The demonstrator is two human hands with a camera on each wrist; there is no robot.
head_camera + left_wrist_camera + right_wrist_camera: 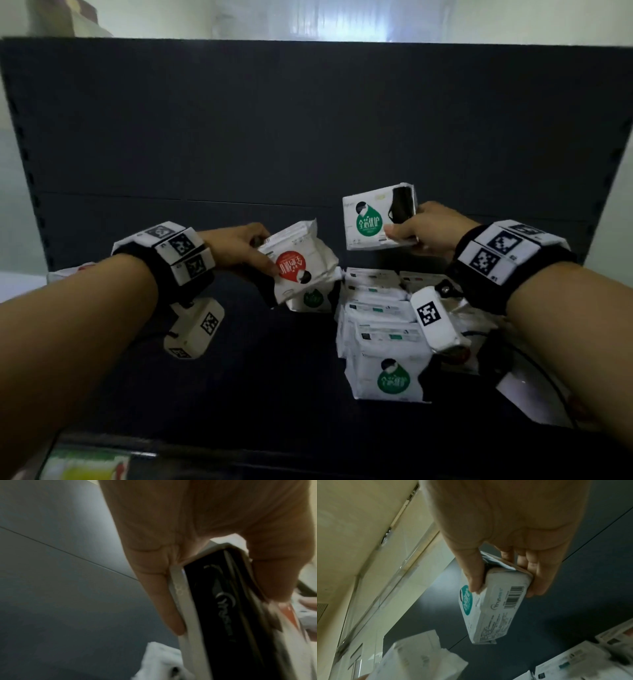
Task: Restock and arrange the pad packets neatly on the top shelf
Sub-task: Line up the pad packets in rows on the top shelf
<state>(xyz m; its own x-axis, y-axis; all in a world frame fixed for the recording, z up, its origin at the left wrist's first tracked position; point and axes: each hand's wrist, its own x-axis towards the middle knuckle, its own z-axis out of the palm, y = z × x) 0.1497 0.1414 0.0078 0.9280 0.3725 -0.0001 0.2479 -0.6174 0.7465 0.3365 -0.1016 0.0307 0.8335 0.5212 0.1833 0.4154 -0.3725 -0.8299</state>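
Note:
My left hand grips a white pad packet with a red drop logo, tilted and held above the dark shelf. In the left wrist view the fingers and thumb pinch that packet by its black end. My right hand holds a white packet with a green drop logo upright in the air, right of the red one. The right wrist view shows thumb and fingers clamped on this packet, barcode side facing the camera. A row of green-logo packets stands on the shelf below it.
A dark back panel rises behind the shelf. One more green-logo packet sits under the red one. Another packet lies at the shelf's far left. A cable runs along the right side.

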